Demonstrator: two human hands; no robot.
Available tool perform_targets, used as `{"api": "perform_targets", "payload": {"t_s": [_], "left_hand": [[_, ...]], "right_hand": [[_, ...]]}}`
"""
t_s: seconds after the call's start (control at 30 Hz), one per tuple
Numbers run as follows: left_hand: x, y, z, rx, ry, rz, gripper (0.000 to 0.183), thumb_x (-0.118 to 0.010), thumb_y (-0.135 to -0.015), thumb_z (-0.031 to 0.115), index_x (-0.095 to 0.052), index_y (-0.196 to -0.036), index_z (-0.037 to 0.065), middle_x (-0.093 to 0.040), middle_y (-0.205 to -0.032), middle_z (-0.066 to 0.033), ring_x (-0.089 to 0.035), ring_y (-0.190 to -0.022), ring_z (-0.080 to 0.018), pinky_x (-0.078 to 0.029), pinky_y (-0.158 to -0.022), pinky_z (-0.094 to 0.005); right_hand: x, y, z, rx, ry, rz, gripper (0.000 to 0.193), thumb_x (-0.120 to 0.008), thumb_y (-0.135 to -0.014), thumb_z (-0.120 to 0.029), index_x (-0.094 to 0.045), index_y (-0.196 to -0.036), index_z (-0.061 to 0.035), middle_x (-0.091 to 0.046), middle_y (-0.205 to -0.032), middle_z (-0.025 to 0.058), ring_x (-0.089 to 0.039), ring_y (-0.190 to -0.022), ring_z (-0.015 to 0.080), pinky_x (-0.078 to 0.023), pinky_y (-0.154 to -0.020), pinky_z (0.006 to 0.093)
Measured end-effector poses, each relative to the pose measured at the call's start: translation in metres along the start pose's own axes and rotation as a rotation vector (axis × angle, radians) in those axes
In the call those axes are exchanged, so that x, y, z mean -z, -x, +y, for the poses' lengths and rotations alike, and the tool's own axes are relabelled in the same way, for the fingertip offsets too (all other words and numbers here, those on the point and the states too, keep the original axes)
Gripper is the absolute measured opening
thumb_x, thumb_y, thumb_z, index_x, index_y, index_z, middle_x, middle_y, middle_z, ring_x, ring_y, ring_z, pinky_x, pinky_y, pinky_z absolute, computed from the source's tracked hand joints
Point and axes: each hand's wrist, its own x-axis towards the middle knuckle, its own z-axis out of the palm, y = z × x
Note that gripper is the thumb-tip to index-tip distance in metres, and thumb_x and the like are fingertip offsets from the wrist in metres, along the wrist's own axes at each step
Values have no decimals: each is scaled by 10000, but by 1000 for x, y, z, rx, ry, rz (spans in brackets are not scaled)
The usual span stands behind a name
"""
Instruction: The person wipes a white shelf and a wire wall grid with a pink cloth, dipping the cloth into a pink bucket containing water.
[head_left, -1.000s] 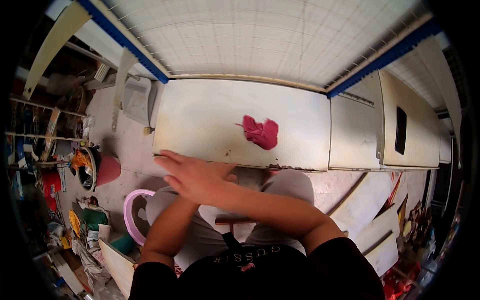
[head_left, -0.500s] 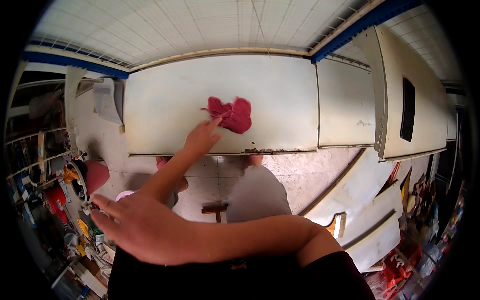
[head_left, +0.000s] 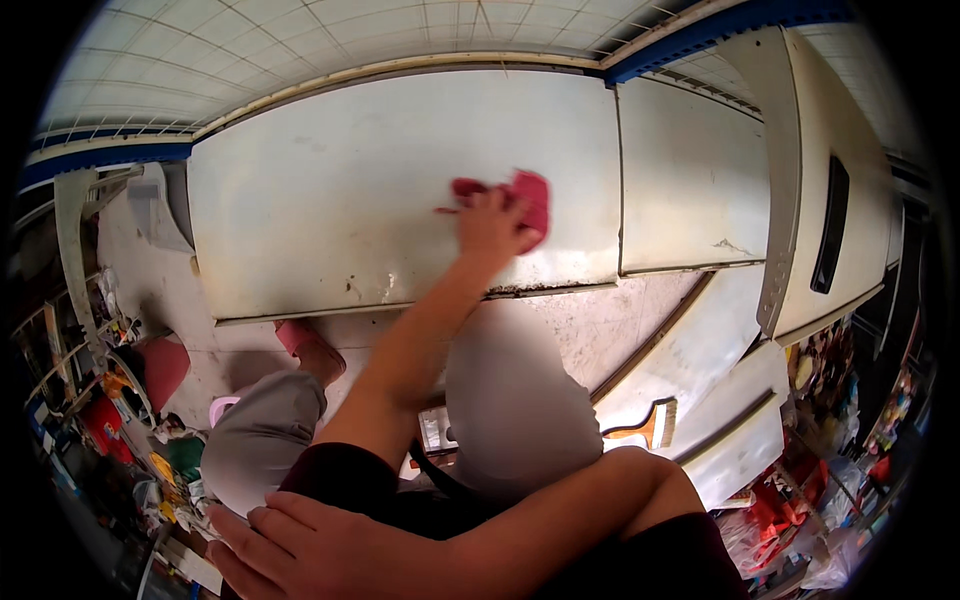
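Observation:
A crumpled dark-pink cloth (head_left: 536,205) lies on a long white panel (head_left: 330,170). My left hand (head_left: 490,225) presses down on the cloth, its fingers bent over the fabric and slightly blurred. Part of the cloth is hidden beneath the palm. Dark marks and a chipped patch show along the panel's near edge. My right arm crosses low in front of my body. At its end my right hand (head_left: 300,550) lies palm down by my left upper arm, fingers apart and holding nothing.
A wide wooden-handled brush (head_left: 655,425) lies on loose white boards (head_left: 680,345) at right. Beyond them stands a white cabinet-like piece with a black recess (head_left: 830,225). Blue-edged wire mesh (head_left: 400,25) borders the far side. Clutter fills both sides; my knees sit below the panel.
My left hand has come down onto the cloth, and both have shifted right along the panel. My right hand appears lower in the picture. The head view has also shifted.

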Motion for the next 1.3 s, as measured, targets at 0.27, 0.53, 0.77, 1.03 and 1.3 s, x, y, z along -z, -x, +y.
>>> {"api": "perform_targets", "payload": {"t_s": [0.27,0.53,0.77,1.03,1.3], "left_hand": [[-18,28,50,-421,-188,-144,313,-607,-770,402,-675,-1015,220,-509,-1139,-75,-413,-1095,-300,-352,-868,-471],[60,84,-99,-529,-28,-190,265,-644,-704,269,-680,-966,293,-537,-1168,-44,-456,-1132,-233,-330,-965,-441],[85,102,-138,-520,-157,20,301,-644,-668,206,-671,-968,197,-540,-1114,-88,-500,-1066,-266,-390,-857,-430],[-28,27,27,-532,29,-8,281,-568,-775,216,-636,-1036,139,-546,-1087,-74,-463,-1084,-226,-357,-892,-412],[33,93,-80,-551,27,-137,359,-546,-792,223,-609,-1145,242,-446,-1344,-51,-345,-1305,-221,-274,-1032,-417]], "right_hand": [[0,-3,4,-44,1,28,221,-549,-761,-198,-591,-866,-7,-570,-865,102,-526,-694,204,-425,-640,300],[11,3,4,-13,79,-143,234,-531,-774,-206,-603,-865,-3,-582,-800,121,-542,-687,216,-400,-608,320],[33,12,4,-19,183,-219,292,-515,-769,-212,-621,-915,18,-613,-852,153,-549,-709,232,-411,-639,345],[19,7,14,-29,226,-111,257,-531,-744,-216,-597,-839,14,-615,-943,209,-533,-719,234,-435,-739,386],[16,-3,11,-78,234,-198,239,-539,-772,-188,-587,-891,13,-610,-1008,217,-558,-778,266,-448,-829,414]]}}
